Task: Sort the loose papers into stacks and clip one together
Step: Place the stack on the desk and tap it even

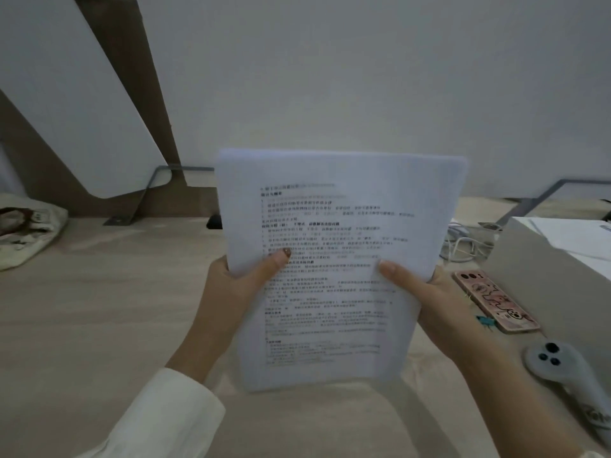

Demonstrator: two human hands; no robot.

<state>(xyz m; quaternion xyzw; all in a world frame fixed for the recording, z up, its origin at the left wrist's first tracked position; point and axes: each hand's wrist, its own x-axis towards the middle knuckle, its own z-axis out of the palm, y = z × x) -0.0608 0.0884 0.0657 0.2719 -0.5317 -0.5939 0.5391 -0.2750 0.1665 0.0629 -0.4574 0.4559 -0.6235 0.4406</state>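
step: squaring papers point(330, 259) above surface point(99, 325) | left hand point(231, 289) and right hand point(426, 292) both gripping stack (thumbs on top) | risk: sheets fanning or slipping from loose grip

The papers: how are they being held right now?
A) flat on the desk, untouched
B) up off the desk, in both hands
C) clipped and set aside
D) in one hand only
B: the papers are raised, with the left hand and right hand gripping opposite sides.

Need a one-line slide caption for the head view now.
Both hands, left and right, hold a printed paper stack upright above the desk.
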